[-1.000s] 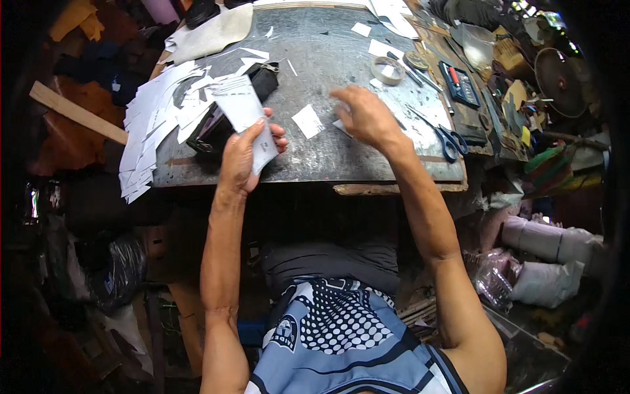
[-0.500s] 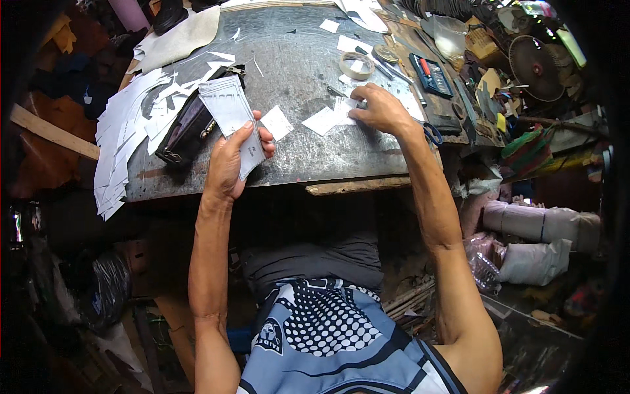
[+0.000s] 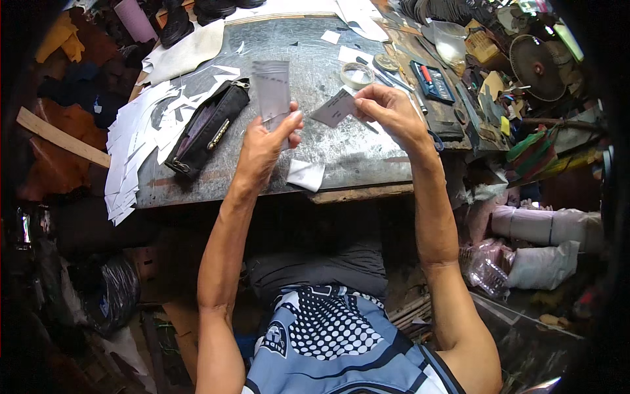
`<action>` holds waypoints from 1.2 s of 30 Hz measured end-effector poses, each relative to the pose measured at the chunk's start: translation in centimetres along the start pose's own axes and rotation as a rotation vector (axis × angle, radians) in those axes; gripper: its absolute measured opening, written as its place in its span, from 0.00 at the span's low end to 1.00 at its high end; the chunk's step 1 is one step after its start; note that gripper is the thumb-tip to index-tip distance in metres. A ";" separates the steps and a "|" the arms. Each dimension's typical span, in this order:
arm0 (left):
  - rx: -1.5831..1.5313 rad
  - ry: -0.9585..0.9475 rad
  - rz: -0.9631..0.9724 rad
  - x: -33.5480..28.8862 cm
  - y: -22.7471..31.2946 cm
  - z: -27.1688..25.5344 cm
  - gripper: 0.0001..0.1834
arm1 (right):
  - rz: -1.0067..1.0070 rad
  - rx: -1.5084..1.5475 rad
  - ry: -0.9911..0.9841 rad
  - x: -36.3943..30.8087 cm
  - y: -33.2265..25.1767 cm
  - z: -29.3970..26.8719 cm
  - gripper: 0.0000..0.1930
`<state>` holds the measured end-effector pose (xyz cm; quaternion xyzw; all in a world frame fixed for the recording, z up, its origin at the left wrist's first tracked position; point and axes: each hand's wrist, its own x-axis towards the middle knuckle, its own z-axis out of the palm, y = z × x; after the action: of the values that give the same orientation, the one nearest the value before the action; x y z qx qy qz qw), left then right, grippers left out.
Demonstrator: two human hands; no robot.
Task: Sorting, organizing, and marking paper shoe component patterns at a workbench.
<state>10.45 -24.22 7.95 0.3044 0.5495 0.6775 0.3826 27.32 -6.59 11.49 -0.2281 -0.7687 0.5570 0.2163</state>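
Note:
My left hand (image 3: pixel 270 141) is closed around a small stack of paper pieces (image 3: pixel 271 88), held up over the metal-topped table. Between the thumb and fingers of my right hand (image 3: pixel 390 113) is a paper piece (image 3: pixel 335 109), lifted at a slant with its shaded side showing faint marks. Near the table's front edge lies a white paper piece (image 3: pixel 306 175), apart from both hands. Left of my left hand sits a long black zip pouch (image 3: pixel 209 128), its top gaping.
Overlapping white paper sheets (image 3: pixel 131 151) spread across the table's left side. Beyond my right hand are a tape roll (image 3: pixel 357 75), pens and a dark tool case (image 3: pixel 432 82). A fan (image 3: pixel 539 67) stands at far right. A wooden strip (image 3: pixel 364 192) edges the table's front.
My left hand has raised the stack and tilted it upright. My right hand has lifted a paper piece off the table. A white piece now lies by the front edge, where none lay before.

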 end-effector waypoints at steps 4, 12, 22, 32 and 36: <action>0.130 -0.082 0.022 0.9 0.2 0.4 0.22 | -0.022 -0.040 -0.068 0.3 -1.2 0.9 0.12; 0.070 -0.057 -0.050 0.8 -1.5 -1.4 0.18 | -0.066 -0.043 -0.091 0.6 0.7 4.4 0.12; 0.036 -0.093 -0.030 0.7 -1.4 -3.7 0.11 | -0.152 -0.069 -0.002 0.0 -0.1 6.6 0.12; -0.129 0.141 -0.039 0.3 -0.8 -6.7 0.10 | -0.610 -0.846 -0.264 -6.4 2.7 9.7 0.21; -0.159 0.187 -0.081 0.4 -1.6 -6.9 0.10 | -0.602 -0.677 -0.179 -4.7 2.6 9.2 0.16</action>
<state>4.82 -27.25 4.89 0.1863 0.5392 0.7282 0.3798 25.96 -15.63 5.97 -0.0035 -0.9551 0.2046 0.2144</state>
